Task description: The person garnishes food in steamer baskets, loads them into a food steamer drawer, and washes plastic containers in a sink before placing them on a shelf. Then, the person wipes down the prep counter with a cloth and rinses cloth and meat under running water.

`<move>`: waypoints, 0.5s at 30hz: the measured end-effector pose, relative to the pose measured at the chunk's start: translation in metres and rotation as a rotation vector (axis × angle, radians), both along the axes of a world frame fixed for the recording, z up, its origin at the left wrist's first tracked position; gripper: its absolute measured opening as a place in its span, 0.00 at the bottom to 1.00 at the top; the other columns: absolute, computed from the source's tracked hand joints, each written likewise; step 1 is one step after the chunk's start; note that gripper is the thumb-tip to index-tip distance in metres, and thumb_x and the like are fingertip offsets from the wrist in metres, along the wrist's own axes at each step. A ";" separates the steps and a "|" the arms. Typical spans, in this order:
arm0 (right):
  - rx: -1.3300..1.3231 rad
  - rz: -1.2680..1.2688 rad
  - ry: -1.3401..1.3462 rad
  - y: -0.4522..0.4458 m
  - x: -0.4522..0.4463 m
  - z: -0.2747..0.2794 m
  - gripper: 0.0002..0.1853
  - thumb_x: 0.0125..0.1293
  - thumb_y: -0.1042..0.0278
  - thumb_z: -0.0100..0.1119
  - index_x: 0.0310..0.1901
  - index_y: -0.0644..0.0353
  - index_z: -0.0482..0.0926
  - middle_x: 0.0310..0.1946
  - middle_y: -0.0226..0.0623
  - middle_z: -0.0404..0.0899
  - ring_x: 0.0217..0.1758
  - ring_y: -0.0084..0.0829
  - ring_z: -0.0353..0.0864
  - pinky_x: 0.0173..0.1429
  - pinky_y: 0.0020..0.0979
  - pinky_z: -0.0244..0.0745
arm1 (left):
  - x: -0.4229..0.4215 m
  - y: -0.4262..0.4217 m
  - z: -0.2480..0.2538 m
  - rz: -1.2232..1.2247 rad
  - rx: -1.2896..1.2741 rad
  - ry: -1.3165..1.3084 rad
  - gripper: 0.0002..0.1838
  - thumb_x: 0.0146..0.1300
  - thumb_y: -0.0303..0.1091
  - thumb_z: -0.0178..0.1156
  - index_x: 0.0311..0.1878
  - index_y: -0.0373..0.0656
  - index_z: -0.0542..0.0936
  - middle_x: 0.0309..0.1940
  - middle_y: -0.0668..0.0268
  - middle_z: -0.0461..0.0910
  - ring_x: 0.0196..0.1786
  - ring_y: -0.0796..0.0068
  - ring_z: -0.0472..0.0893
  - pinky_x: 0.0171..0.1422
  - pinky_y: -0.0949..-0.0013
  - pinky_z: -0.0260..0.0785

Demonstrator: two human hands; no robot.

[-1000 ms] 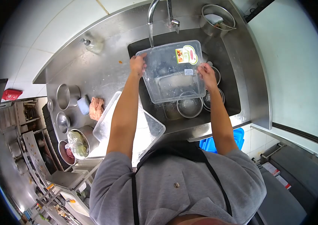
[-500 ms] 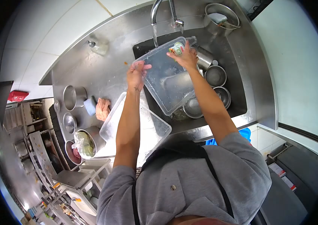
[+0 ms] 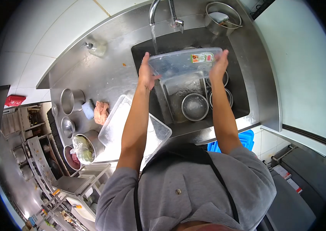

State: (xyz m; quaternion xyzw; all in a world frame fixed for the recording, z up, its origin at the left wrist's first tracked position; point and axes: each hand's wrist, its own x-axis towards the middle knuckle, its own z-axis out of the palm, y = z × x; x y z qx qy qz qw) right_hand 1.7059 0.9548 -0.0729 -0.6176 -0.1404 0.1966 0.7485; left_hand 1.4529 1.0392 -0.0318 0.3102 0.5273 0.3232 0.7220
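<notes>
Between my hands, a clear plastic container (image 3: pixel 178 65) with a colourful label is held tilted over the sink (image 3: pixel 241 92). My left hand (image 3: pixel 146 75) grips its left end, and my right hand (image 3: pixel 218 67) grips the right end beside the label. Water runs from the faucet (image 3: pixel 153 17) just behind the container. Below it in the sink sit a rectangular metal pan (image 3: pixel 166 102) with water in it and a round metal bowl (image 3: pixel 195 107). More round metal vessels lie to the right, partly hidden by my right arm.
A translucent lid or tray (image 3: pixel 132 127) lies on the counter at left, near an orange cloth (image 3: pixel 101 112) and a blue sponge (image 3: pixel 88 109). Metal pots (image 3: pixel 72 101) stand further left. A soap bottle (image 3: pixel 96 48) is at the back, and a pot (image 3: pixel 223 19) occupies the back right corner.
The container has turned from slanting lengthwise to lying crosswise, its near side lifted, uncovering the pan and bowl. My right hand has moved right to its end.
</notes>
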 end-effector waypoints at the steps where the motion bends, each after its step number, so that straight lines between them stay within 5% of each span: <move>1: 0.036 -0.062 -0.015 -0.013 -0.003 0.005 0.24 0.75 0.49 0.44 0.30 0.63 0.70 0.27 0.28 0.68 0.33 0.24 0.63 0.40 0.31 0.62 | 0.002 -0.002 0.011 -0.014 -0.012 -0.151 0.42 0.67 0.55 0.48 0.70 0.29 0.51 0.69 0.39 0.56 0.70 0.40 0.60 0.67 0.34 0.57; 5: 0.059 -0.009 -0.282 -0.069 -0.028 0.031 0.21 0.74 0.54 0.43 0.31 0.64 0.71 0.28 0.33 0.69 0.34 0.29 0.65 0.41 0.32 0.62 | 0.006 0.018 -0.021 0.023 -0.085 -0.155 0.33 0.70 0.42 0.46 0.66 0.23 0.54 0.66 0.33 0.57 0.69 0.39 0.62 0.66 0.33 0.60; 7: 0.036 -0.004 -0.662 -0.089 -0.046 0.045 0.18 0.71 0.56 0.44 0.32 0.63 0.72 0.30 0.39 0.69 0.35 0.36 0.67 0.42 0.35 0.61 | 0.011 0.024 -0.033 0.164 -0.240 -0.250 0.27 0.69 0.34 0.42 0.62 0.20 0.56 0.64 0.31 0.57 0.68 0.37 0.62 0.68 0.36 0.60; 10: -0.028 0.091 -1.039 -0.113 -0.082 0.095 0.16 0.64 0.53 0.56 0.33 0.59 0.74 0.31 0.41 0.70 0.37 0.41 0.69 0.42 0.40 0.62 | 0.014 0.016 -0.040 0.115 -0.227 -0.547 0.27 0.69 0.33 0.40 0.61 0.16 0.55 0.64 0.31 0.58 0.66 0.34 0.63 0.70 0.40 0.60; 12: -0.066 0.292 -1.255 -0.122 -0.105 0.104 0.18 0.58 0.50 0.65 0.36 0.57 0.77 0.32 0.38 0.71 0.37 0.40 0.70 0.41 0.41 0.62 | 0.017 0.012 0.000 0.084 -0.302 -0.506 0.26 0.71 0.33 0.39 0.62 0.18 0.54 0.64 0.31 0.59 0.65 0.33 0.65 0.72 0.43 0.59; 14: -0.138 0.508 -1.365 -0.121 -0.127 0.099 0.21 0.54 0.50 0.68 0.42 0.56 0.79 0.34 0.36 0.71 0.38 0.40 0.71 0.41 0.41 0.64 | 0.024 0.011 0.016 -0.132 -0.096 -0.547 0.25 0.73 0.34 0.38 0.64 0.21 0.54 0.64 0.32 0.60 0.65 0.36 0.66 0.72 0.43 0.60; 15: -0.152 0.610 -1.386 -0.116 -0.133 0.088 0.22 0.53 0.50 0.69 0.45 0.56 0.79 0.34 0.35 0.72 0.38 0.40 0.72 0.42 0.42 0.66 | 0.024 0.020 0.013 -0.179 -0.071 -0.553 0.28 0.76 0.43 0.37 0.66 0.25 0.55 0.64 0.35 0.62 0.66 0.40 0.67 0.70 0.44 0.62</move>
